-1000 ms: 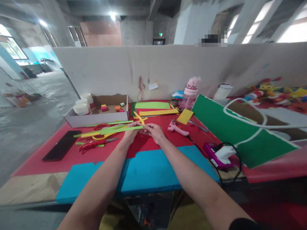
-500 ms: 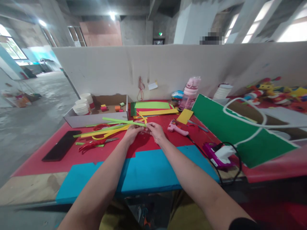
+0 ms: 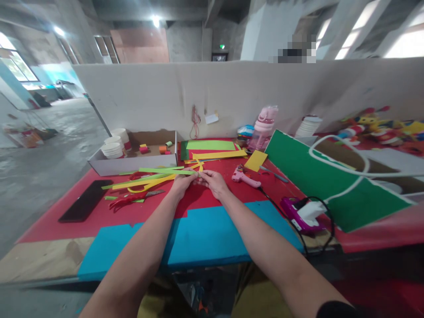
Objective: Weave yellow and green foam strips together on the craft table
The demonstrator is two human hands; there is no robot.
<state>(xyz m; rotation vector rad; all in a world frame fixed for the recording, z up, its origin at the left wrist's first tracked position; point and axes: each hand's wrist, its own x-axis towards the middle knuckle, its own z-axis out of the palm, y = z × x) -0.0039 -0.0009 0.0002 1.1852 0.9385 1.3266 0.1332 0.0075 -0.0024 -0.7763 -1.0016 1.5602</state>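
Between my two hands is a light green paper strip (image 3: 165,171), its long end pointing out to the left. My left hand (image 3: 183,182) pinches it from the left side. My right hand (image 3: 214,182) has its fingertips closed on the strip's right end, almost touching the left fingers. Just beyond my fingers, a short bent yellow strip (image 3: 200,166) stands out. More yellow paper strips (image 3: 145,182) lie to the left of my left hand, beside red-handled scissors (image 3: 127,200). A pink glue gun (image 3: 245,176) rests to the right of my right hand.
A black phone (image 3: 85,201) lies at left. Behind it, an open box (image 3: 132,167) holds paper cups and small paper rolls. Blue sheets (image 3: 218,234) cover the front edge. To the right are a purple power strip (image 3: 300,216), its cable, and a leaning green board (image 3: 324,185).
The green strip's left end has dropped slightly and swung a little, showing another green strip behind it. Both hands stay in nearly the same place.
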